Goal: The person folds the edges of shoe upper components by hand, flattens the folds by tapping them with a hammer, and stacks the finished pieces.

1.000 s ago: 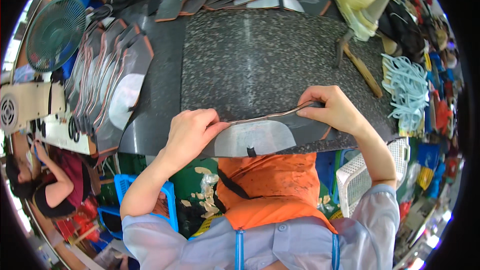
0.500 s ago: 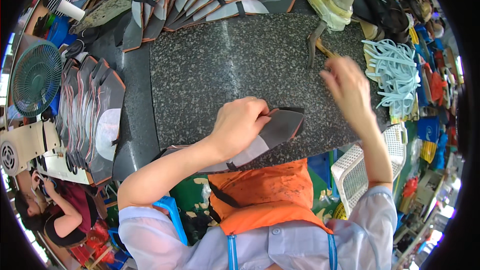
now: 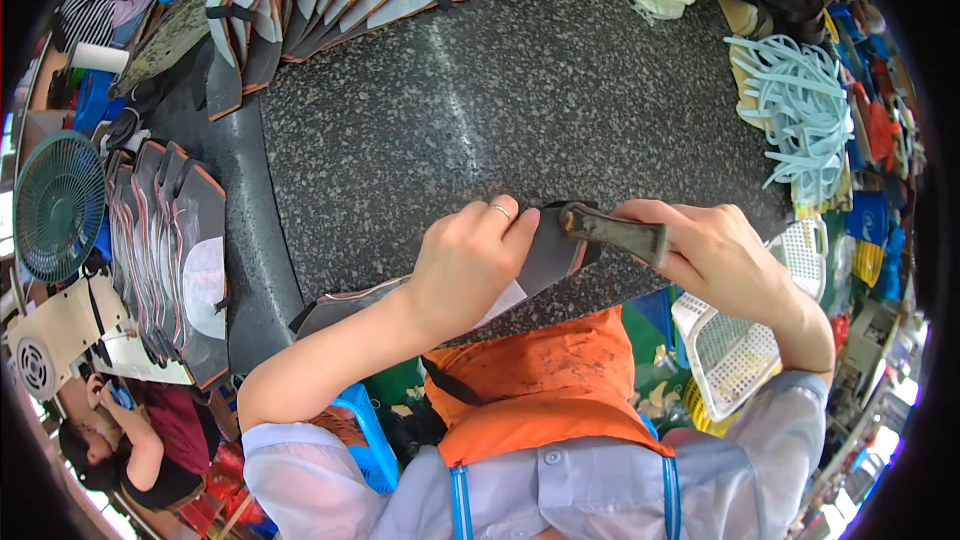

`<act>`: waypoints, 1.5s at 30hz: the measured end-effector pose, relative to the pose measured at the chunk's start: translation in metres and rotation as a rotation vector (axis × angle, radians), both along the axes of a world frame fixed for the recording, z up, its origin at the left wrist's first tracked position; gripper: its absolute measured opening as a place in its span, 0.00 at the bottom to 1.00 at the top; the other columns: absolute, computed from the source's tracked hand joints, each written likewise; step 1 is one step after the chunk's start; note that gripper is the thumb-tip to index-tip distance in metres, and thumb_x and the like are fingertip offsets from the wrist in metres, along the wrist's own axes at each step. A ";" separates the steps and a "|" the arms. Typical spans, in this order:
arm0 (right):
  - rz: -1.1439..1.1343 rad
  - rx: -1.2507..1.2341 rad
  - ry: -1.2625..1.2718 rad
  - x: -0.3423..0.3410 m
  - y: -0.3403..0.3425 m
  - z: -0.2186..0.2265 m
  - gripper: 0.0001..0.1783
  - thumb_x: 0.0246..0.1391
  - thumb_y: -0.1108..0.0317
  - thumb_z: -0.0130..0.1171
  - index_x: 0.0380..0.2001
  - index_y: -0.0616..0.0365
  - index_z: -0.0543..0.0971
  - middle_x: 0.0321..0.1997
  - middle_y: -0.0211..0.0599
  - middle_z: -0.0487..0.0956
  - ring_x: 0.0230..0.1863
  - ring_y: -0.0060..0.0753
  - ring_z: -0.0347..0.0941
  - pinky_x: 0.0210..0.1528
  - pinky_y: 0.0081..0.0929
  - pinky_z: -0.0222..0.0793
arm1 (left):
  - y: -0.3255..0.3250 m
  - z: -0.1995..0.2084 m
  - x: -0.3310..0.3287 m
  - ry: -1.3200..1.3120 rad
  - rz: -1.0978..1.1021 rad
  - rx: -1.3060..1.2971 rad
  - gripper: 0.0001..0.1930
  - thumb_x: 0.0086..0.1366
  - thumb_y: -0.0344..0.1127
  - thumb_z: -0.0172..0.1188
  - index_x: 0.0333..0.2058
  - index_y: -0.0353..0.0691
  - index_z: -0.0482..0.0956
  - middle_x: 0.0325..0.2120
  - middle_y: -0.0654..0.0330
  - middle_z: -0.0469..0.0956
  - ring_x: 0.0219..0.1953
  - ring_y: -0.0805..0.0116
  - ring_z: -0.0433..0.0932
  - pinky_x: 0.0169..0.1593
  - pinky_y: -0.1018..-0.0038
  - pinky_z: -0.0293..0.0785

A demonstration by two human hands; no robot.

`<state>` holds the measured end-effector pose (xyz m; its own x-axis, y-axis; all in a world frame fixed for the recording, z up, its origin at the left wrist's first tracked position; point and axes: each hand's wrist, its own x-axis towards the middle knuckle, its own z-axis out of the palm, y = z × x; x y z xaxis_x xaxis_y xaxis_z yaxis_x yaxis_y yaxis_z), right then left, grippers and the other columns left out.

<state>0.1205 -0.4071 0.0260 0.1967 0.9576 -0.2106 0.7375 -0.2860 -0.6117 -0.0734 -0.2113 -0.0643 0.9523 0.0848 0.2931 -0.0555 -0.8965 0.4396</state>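
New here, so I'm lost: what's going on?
A person's left hand holds a dark grey piece at the near edge of a speckled slab. The right hand grips a hammer, its head over the piece's right end; whether it touches is unclear. Similar pieces lie stacked beyond the slab and to its left.

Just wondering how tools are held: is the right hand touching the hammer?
Touching: head view shows the right hand closed around the hammer.

The right hand (image 3: pixel 728 252) now grips the hammer (image 3: pixel 615 231), lifted from the slab (image 3: pixel 480 120) to the dark piece (image 3: pixel 546 252).
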 end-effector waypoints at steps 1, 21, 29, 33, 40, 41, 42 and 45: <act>0.027 -0.054 -0.018 0.002 0.000 -0.001 0.15 0.60 0.66 0.61 0.48 0.58 0.74 0.28 0.45 0.80 0.31 0.54 0.79 0.32 0.46 0.73 | -0.004 0.003 -0.001 -0.032 -0.035 0.170 0.10 0.56 0.27 0.67 0.39 0.36 0.85 0.29 0.59 0.76 0.27 0.65 0.78 0.29 0.71 0.76; 0.139 -0.064 -0.263 -0.030 0.026 -0.028 0.13 0.55 0.68 0.63 0.38 0.60 0.71 0.22 0.41 0.77 0.25 0.50 0.79 0.25 0.44 0.73 | 0.005 -0.002 -0.033 0.127 0.166 -0.499 0.04 0.60 0.26 0.66 0.34 0.33 0.83 0.33 0.59 0.79 0.30 0.65 0.79 0.31 0.69 0.75; 0.167 -0.047 -0.218 -0.044 0.032 -0.031 0.13 0.56 0.66 0.63 0.36 0.60 0.69 0.20 0.42 0.76 0.25 0.53 0.78 0.25 0.45 0.72 | 0.008 -0.005 -0.048 0.031 0.125 -0.253 0.09 0.54 0.24 0.68 0.36 0.38 0.84 0.31 0.57 0.79 0.29 0.59 0.79 0.32 0.65 0.76; 0.126 -0.018 -0.150 -0.039 0.036 -0.031 0.14 0.56 0.66 0.63 0.34 0.59 0.69 0.20 0.41 0.76 0.23 0.50 0.78 0.24 0.45 0.72 | 0.015 -0.005 -0.061 -0.015 0.011 -0.156 0.12 0.49 0.25 0.69 0.35 0.37 0.84 0.31 0.58 0.80 0.30 0.58 0.80 0.32 0.66 0.77; 0.084 -0.006 -0.160 -0.033 0.023 -0.022 0.14 0.57 0.63 0.64 0.36 0.58 0.71 0.25 0.43 0.78 0.25 0.53 0.78 0.26 0.44 0.73 | 0.027 0.016 -0.039 0.367 0.235 -0.392 0.10 0.59 0.35 0.69 0.29 0.37 0.78 0.24 0.56 0.77 0.28 0.57 0.80 0.30 0.65 0.74; -0.003 0.033 -0.145 -0.024 0.020 -0.020 0.14 0.56 0.63 0.65 0.36 0.57 0.71 0.26 0.43 0.78 0.26 0.53 0.78 0.26 0.45 0.72 | 0.031 0.019 -0.032 0.485 0.259 -0.569 0.11 0.61 0.38 0.69 0.30 0.37 0.78 0.23 0.55 0.77 0.27 0.55 0.80 0.30 0.65 0.73; -0.193 -0.042 -0.094 -0.023 0.018 -0.010 0.08 0.57 0.71 0.66 0.38 0.61 0.80 0.28 0.45 0.80 0.27 0.41 0.80 0.30 0.30 0.71 | 0.026 0.008 -0.016 0.326 0.294 -0.543 0.12 0.62 0.38 0.68 0.29 0.36 0.77 0.21 0.54 0.77 0.27 0.57 0.80 0.30 0.66 0.72; -0.161 0.034 -0.381 -0.018 0.018 -0.012 0.07 0.59 0.70 0.65 0.38 0.61 0.79 0.25 0.43 0.78 0.24 0.44 0.78 0.30 0.32 0.70 | 0.012 -0.015 0.029 -0.022 0.225 -0.168 0.07 0.62 0.34 0.67 0.31 0.38 0.79 0.26 0.56 0.78 0.26 0.57 0.78 0.31 0.65 0.73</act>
